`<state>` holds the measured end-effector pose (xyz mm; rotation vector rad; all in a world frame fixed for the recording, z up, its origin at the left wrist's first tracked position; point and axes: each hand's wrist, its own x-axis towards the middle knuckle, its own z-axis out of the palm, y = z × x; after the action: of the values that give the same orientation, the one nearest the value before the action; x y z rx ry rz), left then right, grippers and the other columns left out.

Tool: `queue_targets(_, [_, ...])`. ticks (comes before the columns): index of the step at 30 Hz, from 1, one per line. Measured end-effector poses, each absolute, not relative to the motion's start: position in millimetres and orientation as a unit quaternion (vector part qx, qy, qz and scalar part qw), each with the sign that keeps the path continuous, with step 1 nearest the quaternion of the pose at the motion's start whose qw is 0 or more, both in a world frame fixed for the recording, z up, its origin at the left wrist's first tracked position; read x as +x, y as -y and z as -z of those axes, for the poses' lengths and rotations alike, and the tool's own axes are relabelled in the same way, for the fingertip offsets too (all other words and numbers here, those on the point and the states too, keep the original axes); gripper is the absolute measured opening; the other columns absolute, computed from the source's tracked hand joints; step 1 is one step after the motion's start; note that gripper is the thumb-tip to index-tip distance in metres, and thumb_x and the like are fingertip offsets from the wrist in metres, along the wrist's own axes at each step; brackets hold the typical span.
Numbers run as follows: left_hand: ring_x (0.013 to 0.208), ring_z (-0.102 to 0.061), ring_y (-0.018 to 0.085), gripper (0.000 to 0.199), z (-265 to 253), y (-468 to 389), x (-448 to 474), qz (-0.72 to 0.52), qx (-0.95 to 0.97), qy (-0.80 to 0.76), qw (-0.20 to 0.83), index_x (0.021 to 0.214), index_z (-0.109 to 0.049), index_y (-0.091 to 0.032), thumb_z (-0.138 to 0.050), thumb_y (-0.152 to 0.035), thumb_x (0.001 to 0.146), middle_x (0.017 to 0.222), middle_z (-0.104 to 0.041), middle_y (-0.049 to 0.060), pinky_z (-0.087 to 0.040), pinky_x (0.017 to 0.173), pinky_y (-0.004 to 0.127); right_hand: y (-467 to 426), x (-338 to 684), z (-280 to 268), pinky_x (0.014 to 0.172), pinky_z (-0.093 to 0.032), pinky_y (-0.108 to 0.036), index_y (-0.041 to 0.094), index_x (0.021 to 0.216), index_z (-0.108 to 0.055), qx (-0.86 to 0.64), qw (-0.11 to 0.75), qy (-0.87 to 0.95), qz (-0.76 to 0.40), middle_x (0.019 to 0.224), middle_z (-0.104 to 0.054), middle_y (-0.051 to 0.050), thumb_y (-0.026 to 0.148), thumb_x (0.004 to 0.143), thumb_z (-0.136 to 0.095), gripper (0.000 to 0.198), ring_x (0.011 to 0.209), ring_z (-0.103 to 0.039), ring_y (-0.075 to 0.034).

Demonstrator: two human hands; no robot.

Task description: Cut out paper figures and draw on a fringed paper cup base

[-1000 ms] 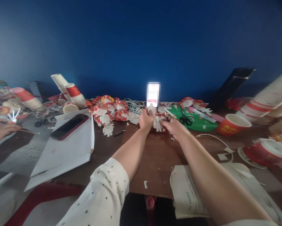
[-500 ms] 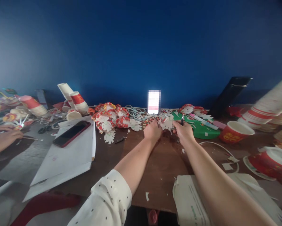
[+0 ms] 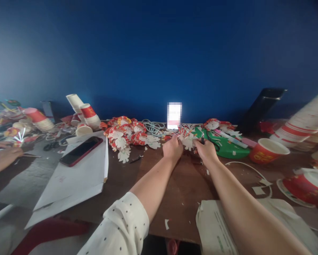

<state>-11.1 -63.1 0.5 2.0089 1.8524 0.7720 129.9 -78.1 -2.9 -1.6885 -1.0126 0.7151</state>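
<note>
My left hand (image 3: 172,148) is closed, fingertips pinched at the edge of a white and red paper cutout (image 3: 188,141) with a jagged, petal-like outline. To its right, my right hand (image 3: 207,149) is closed around a slim black pen (image 3: 202,138), whose silver-tipped end points up. The lower part of the pen is hidden by the fingers. Both hands are just above the brown tabletop (image 3: 182,184). Left of them lies a pile of red and white cut-paper flowers (image 3: 124,132).
A phone (image 3: 81,151) rests on white boards (image 3: 71,180). A lit, blurred screen (image 3: 174,117) stands against the blue wall. Right are a green sheet (image 3: 228,150), a red paper cup (image 3: 269,150) and stacked cups (image 3: 299,122). Another person's hands (image 3: 7,156) work far left.
My right hand and the pen have shifted slightly left, closer to the cutout. My left hand stays almost where it was. The whole view has shifted a little.
</note>
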Motion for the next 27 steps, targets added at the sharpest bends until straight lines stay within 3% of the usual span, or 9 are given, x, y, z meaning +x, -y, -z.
queue_targets(7, [0.098,-0.064,0.024,0.019,5.5,56.7,-13.2,-0.412,0.675,-0.592,0.156,0.092,-0.068,-0.02,-0.049,-0.025,0.09,0.103,-0.069,0.011,-0.047,0.084,0.032,80.0,123.7,-2.0,0.038,-0.03,-0.022,0.019,0.078,-0.066,-0.641,0.585,0.34,-0.362,0.049,-0.051,0.005,0.031,0.061,-0.073,0.023,0.042,-0.044,-0.01])
queue_targets(11, [0.08,-0.061,0.019,0.017,8.9,47.5,-15.3,-0.497,0.63,-0.543,0.249,0.077,-0.067,-0.016,-0.056,-0.023,0.087,0.08,-0.067,0.007,-0.047,0.077,0.029,81.1,121.8,-9.2,0.036,-0.023,-0.02,0.019,0.075,-0.063,-0.586,0.647,0.272,-0.405,0.052,-0.048,0.007,0.031,0.053,-0.078,0.029,0.043,-0.038,-0.007])
queue_targets(15, [0.053,-0.054,0.012,0.018,11.8,41.5,-16.0,-0.506,0.564,-0.49,0.431,0.091,-0.07,-0.015,-0.061,-0.028,0.085,0.062,-0.061,-0.001,-0.044,0.058,0.024,81.0,121.7,-9.0,0.036,-0.022,-0.02,0.019,0.073,-0.062,-0.565,0.651,0.292,-0.415,0.049,-0.044,0.008,0.033,0.052,-0.078,0.03,0.043,-0.034,-0.007])
queue_targets(19, [0.053,-0.055,0.01,0.023,15.3,39.6,-15.2,-0.525,0.56,-0.444,0.462,0.094,-0.071,-0.014,-0.068,-0.033,0.08,0.062,-0.061,-0.003,-0.041,0.053,0.021,84.0,121.9,-8.2,0.039,-0.027,-0.022,0.018,0.079,-0.067,-0.591,0.617,0.374,-0.36,0.047,-0.045,0.007,0.041,0.057,-0.075,0.033,0.042,-0.036,-0.009])
queue_targets(23, [0.048,-0.052,0.01,0.033,20.7,35.8,-16.1,-0.516,0.536,-0.441,0.502,0.104,-0.071,-0.013,-0.065,-0.037,0.083,0.057,-0.059,-0.003,-0.04,0.049,0.021,87.3,126.1,-11.4,0.049,-0.039,-0.027,0.016,0.082,-0.07,-0.63,0.578,0.443,-0.269,0.05,-0.053,0.004,0.043,0.064,-0.069,0.032,0.046,-0.047,-0.013])
queue_targets(27, [0.046,-0.05,0.009,0.031,26.6,30.8,-18.6,-0.52,0.537,-0.445,0.494,0.1,-0.073,-0.015,-0.062,-0.04,0.085,0.057,-0.06,-0.002,-0.041,0.051,0.022,83.4,136.2,-10.4,0.058,-0.045,-0.03,0.016,0.081,-0.071,-0.654,0.574,0.449,-0.204,0.056,-0.059,0.001,0.042,0.069,-0.065,0.03,0.052,-0.055,-0.016])
